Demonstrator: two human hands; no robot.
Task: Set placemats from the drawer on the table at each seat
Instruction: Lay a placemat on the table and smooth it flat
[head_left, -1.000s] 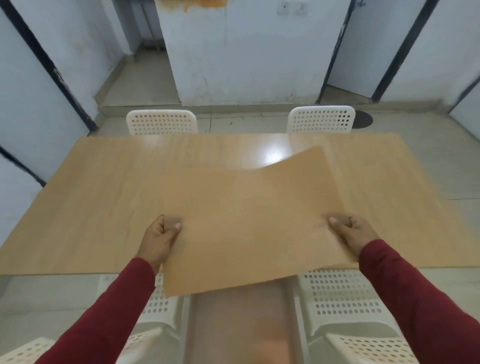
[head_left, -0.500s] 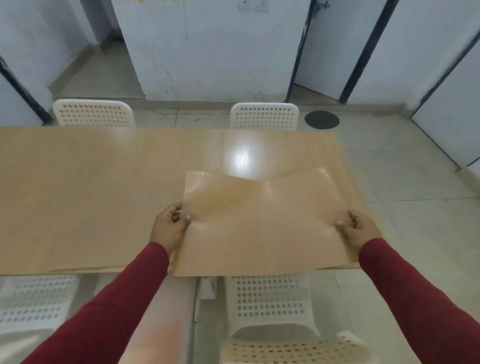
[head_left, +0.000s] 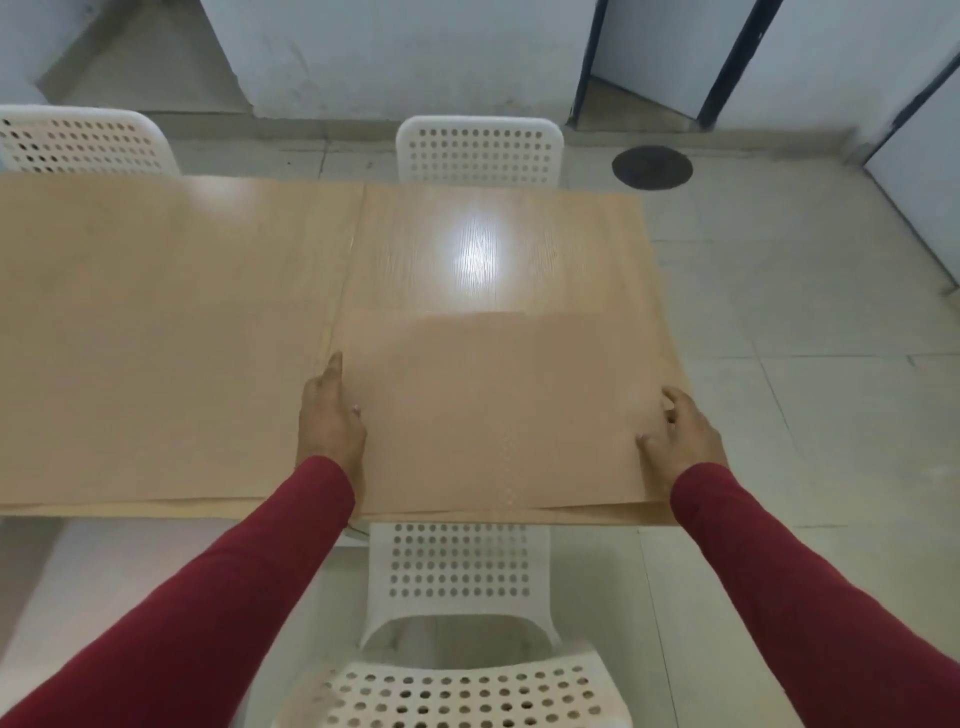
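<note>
The mat (head_left: 498, 410) lies flat on the tabletop (head_left: 156, 338) at its near right corner, squared to the front edge right above the white chair (head_left: 457, 571), so this seat looks served. The left hand (head_left: 330, 415) rests along the mat's left edge, forefinger straight along it and thumb on top, grasping nothing, likely lining that edge up. The right hand (head_left: 680, 436) sits at the right edge with thumb on the mat and fingers loosely bent at its border, and I cannot tell whether it pinches the mat or only steadies it.
</note>
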